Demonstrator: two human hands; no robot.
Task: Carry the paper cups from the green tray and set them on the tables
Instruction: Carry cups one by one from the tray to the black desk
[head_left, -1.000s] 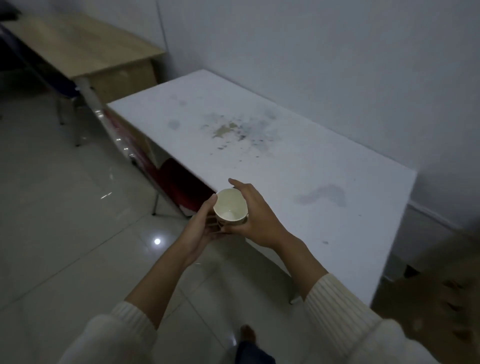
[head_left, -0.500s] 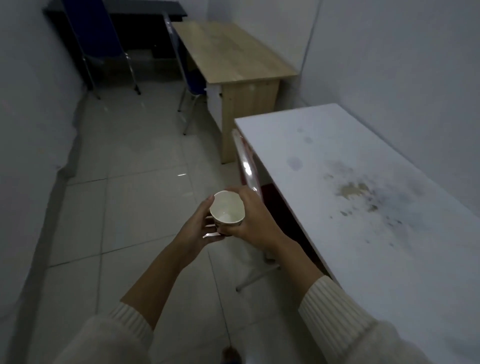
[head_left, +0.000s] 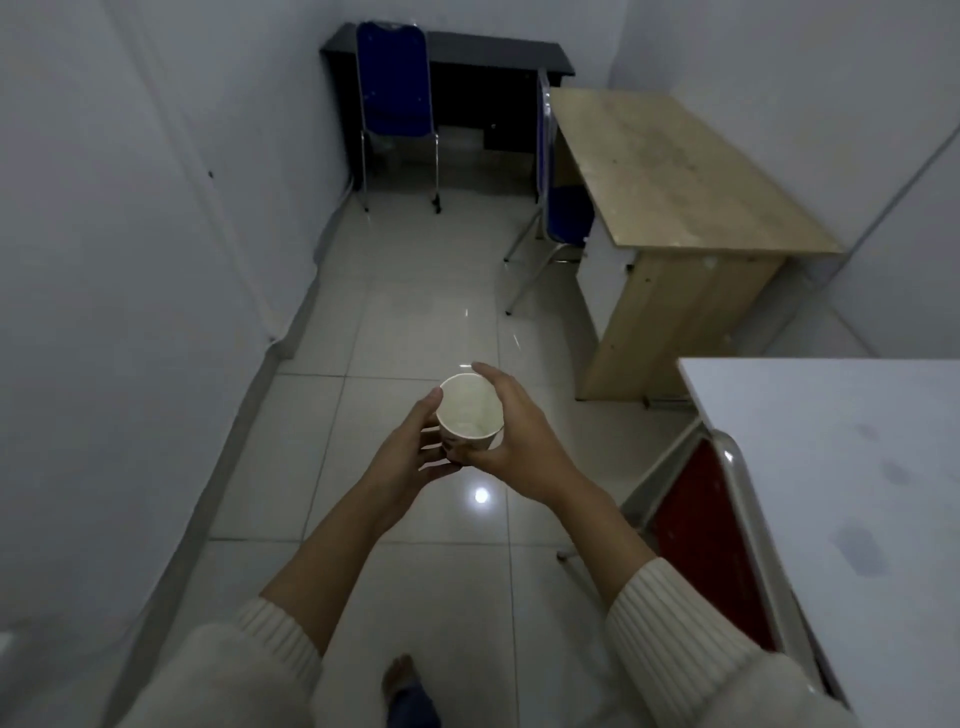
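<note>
Head view: a person's left hand (head_left: 408, 460) and right hand (head_left: 522, 449) grip one upright paper cup (head_left: 470, 410) over the tiled floor (head_left: 358, 415), as they did half a second ago. Right fingers (head_left: 488, 371) curl round its far side; left fingers (head_left: 434, 454) cup its base. The white desk (head_left: 857, 467), which filled the right side before, now shows only its near-right corner, a red chair (head_left: 711, 540) beside it. The wooden desk (head_left: 675, 171) has come into full view, with a black desk (head_left: 467, 49) and blue chair (head_left: 389, 78) at the far wall.
</note>
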